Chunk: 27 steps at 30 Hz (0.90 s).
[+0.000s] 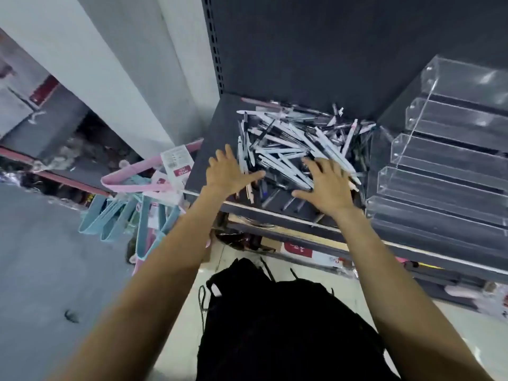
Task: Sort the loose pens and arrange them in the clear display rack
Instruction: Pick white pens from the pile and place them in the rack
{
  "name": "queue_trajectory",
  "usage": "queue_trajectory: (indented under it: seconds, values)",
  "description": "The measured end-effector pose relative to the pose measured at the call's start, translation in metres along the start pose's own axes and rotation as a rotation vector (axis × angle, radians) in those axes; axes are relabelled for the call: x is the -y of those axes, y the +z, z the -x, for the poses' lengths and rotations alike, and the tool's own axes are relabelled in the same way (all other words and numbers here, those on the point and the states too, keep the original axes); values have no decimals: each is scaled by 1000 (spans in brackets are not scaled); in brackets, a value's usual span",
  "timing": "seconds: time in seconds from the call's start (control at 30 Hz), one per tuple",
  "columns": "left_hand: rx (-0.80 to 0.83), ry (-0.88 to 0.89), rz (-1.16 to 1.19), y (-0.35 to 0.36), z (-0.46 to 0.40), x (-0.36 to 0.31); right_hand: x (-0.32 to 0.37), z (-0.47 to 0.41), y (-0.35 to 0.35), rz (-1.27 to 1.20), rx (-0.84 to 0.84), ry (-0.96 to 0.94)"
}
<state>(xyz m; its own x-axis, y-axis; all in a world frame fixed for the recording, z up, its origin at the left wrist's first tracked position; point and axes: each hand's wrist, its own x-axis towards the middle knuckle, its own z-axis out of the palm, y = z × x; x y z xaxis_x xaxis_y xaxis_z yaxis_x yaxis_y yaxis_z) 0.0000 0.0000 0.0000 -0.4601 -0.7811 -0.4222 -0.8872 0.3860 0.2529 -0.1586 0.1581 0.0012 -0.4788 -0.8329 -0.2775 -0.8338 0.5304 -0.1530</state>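
dim, even light | glare on clear rack (445,149) | soft blur | edges warped

Tags on hangers (176,163) too blurred; no legible txt.

The bare strip of dark shelf (217,149) left of the pen pile (297,144) gave my left hand (228,171) room to come in flat. On the right my right hand (327,185) had less space: the clear display rack (439,149) stood just beside the pile (its stepped tiers rising toward the back). The back panel (316,50) closed off the far side. Hangers (132,204) crowded the shelf's left end.
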Motion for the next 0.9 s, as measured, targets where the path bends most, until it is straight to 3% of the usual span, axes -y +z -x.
queue_trajectory:
  seconds: [0.2, 0.37, 0.47, 0.57, 0.67, 0.8, 0.9]
  values:
    - [14, 83, 120, 13, -11, -18, 20, -11, 0, 61, -16, -18]
    - [-62, 140, 312, 16, -20, 10, 27, -15, -2, 67, -44, -52]
    - [-66, 169, 441, 16, -20, 22, 46, -18, -1, 34, -87, -170]
    - [-81, 202, 505, 16, -17, 28, 69, -22, 7, 66, -27, -262]
    - [-67, 258, 442, 11, -14, 33, 73, -29, 10, 40, -53, -198]
    - [-1, 285, 139, 1, -13, 36, 75, -29, 5, 66, -73, -106]
    - [26, 274, 95, -1, -18, 31, 76, -30, 3, 103, -38, -112]
